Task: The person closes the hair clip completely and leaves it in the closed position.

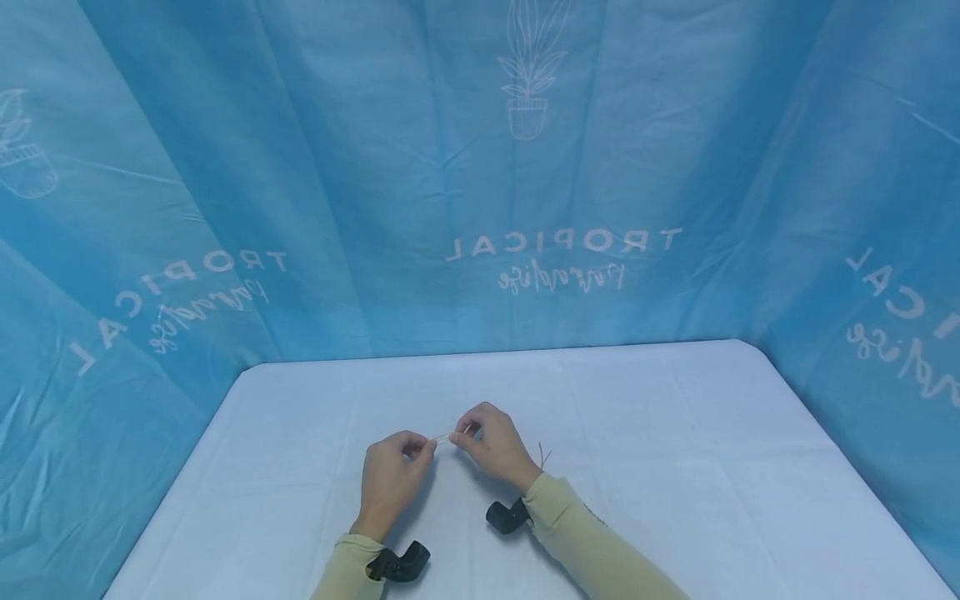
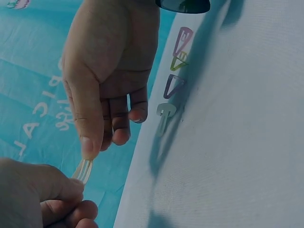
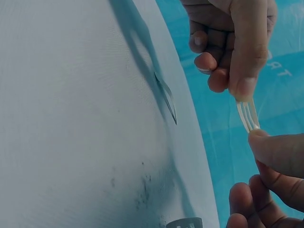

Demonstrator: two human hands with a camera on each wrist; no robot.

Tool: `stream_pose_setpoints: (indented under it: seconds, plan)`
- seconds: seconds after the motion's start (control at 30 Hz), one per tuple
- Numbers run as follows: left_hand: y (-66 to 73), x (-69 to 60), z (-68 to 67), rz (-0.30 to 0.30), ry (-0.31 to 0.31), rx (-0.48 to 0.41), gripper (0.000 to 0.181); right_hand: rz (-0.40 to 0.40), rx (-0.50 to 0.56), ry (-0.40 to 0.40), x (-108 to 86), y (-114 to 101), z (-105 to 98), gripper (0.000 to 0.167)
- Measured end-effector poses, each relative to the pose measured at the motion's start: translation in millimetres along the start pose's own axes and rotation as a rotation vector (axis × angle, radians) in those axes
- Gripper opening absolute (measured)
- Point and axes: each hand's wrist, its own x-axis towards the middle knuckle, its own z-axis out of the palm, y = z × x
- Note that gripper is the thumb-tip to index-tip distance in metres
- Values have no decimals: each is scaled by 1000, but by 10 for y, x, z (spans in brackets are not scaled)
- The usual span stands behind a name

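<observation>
Fingertips of the left hand [image 1: 392, 479] and right hand [image 1: 495, 446] pinch opposite ends of a pale, clip-like piece [image 3: 248, 115] above the table [image 1: 645, 400], short of its far edge. Uneven pulling could bend it or flick it loose.

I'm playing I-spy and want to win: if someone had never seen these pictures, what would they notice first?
Probably the big blue curtain behind the white table, with TROPICAL Paradise lettering showing backwards on it. Next, the left hand and right hand pinching a small pale slotted clip between them, above the table. The left wrist view also shows little coloured triangular clips on the table.
</observation>
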Motion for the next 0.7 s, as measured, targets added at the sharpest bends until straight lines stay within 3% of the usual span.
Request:
stream_pose_setpoints:
  seconds: [0.7]
  plan:
    - [2,11,-10,-5,-25,-17,11,59,16,-21,15,0,-6,6]
